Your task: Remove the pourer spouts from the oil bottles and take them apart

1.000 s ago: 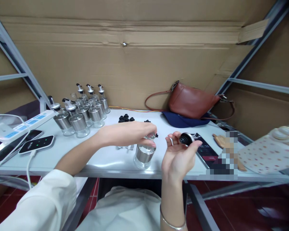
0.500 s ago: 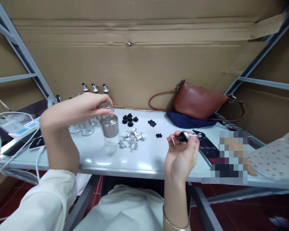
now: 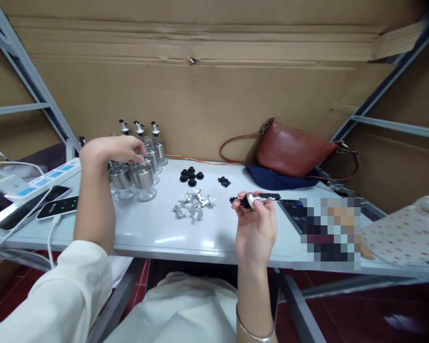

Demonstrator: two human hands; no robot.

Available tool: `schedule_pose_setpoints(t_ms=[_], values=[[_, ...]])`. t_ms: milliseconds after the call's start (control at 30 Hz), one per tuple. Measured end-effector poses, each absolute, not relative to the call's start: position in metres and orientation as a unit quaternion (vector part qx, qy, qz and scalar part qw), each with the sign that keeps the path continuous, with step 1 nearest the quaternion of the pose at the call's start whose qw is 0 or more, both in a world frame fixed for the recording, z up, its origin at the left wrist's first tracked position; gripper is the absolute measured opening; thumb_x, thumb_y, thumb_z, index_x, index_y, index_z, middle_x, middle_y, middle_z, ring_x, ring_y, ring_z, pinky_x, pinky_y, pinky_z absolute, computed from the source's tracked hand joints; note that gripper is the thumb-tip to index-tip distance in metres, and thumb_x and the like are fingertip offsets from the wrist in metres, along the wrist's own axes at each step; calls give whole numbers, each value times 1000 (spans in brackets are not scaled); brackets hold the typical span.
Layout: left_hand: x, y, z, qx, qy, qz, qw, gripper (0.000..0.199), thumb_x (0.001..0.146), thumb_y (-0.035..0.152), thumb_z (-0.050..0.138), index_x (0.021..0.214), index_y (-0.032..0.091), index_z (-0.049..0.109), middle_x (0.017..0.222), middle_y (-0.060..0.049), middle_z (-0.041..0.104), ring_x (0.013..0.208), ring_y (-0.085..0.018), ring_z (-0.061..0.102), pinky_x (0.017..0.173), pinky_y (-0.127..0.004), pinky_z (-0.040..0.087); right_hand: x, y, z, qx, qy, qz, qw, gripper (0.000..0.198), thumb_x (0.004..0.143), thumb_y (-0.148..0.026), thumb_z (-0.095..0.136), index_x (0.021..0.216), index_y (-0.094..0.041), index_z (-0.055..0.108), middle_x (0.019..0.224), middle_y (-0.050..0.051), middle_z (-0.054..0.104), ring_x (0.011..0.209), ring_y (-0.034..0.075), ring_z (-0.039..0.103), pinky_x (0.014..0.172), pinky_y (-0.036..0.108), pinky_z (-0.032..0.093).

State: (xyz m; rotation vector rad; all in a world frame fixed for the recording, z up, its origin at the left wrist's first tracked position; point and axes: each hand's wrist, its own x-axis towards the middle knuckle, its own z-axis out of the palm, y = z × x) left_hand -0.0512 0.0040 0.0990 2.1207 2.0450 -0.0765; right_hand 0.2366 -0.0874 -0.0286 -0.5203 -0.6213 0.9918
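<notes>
My left hand (image 3: 130, 148) reaches over a glass bottle (image 3: 144, 178) with a brushed-metal band, its curled fingers at the neck. The bottle stands on the table among several similar bottles, and part of its neck is hidden by the hand. Above the table at the right, my right hand (image 3: 257, 219) is closed on a pourer spout (image 3: 250, 200) with a black ribbed stopper, a silver collar and a black flap. Silver spout pieces (image 3: 195, 206) lie in a loose pile between the hands. Behind them are black stoppers (image 3: 192, 176).
Bottles with pourers (image 3: 157, 138) stand at the back left. Small black flaps (image 3: 224, 181) lie mid-table. A brown bag (image 3: 293, 150) rests on dark blue cloth (image 3: 271, 177) at the back right. A power strip (image 3: 46, 181) with cables and phones occupies the left end.
My left hand has carried the bottle left to the other bottles, and it now stands there. My right hand has moved left and turned the pourer spout nearly level.
</notes>
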Motion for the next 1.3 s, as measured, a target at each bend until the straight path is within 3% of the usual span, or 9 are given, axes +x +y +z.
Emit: schedule_pose_setpoints(t_ms=[133,433,667,800,933,1033,1167,1300], values=[[-55,6,97,709,699,-43,89,28,78,25,58,104,13,57,94,-4,67,88,-18,55,75,-24,40,236,-88,-29,-249,-291,467,797,17,71,-25,63,84,-19,54,73,-1,66,61,10,57,64,26,43],[-50,3,101,689,719,-37,81,26,76,24,61,102,17,58,88,-2,67,81,-18,59,71,-24,43,233,-89,-28,-261,-296,476,786,18,71,-27,62,84,-20,52,74,-2,64,61,10,56,64,27,42],[-30,-46,117,719,685,113,-39,43,78,38,63,117,22,53,106,-4,64,88,-19,58,77,-29,44,232,-88,-30,-287,-327,503,747,26,70,-27,61,91,-22,47,73,-2,64,61,12,56,66,29,42],[-9,-60,117,817,560,141,10,43,84,50,51,116,23,53,109,-5,65,89,-20,60,73,-28,44,230,-85,-37,-310,-378,518,702,32,71,-27,57,98,-22,41,69,-3,62,55,11,48,62,29,37],[16,-55,111,892,430,89,106,38,87,47,50,116,24,53,108,-4,66,88,-17,62,70,-24,44,229,-81,-42,-317,-419,551,649,31,69,-26,51,97,-22,39,59,-8,51,49,9,37,56,26,29],[40,-53,100,914,381,82,115,34,90,44,48,115,23,54,111,-4,64,91,-16,61,72,-22,43,229,-81,-43,-315,-446,582,603,26,69,-26,51,92,-22,40,57,-10,44,48,8,30,52,24,24],[75,-50,78,940,308,79,124,39,90,44,50,121,21,51,114,-6,62,98,-17,59,77,-23,43,231,-80,-46,-311,-485,564,591,15,77,-32,53,86,-21,46,62,-7,41,52,8,32,52,24,26],[100,-45,57,957,232,88,149,32,95,39,42,115,18,55,111,-7,64,95,-16,61,78,-24,44,234,-79,-51,-317,-488,538,610,24,84,-42,48,78,-19,51,61,-5,45,51,9,34,50,25,29]])
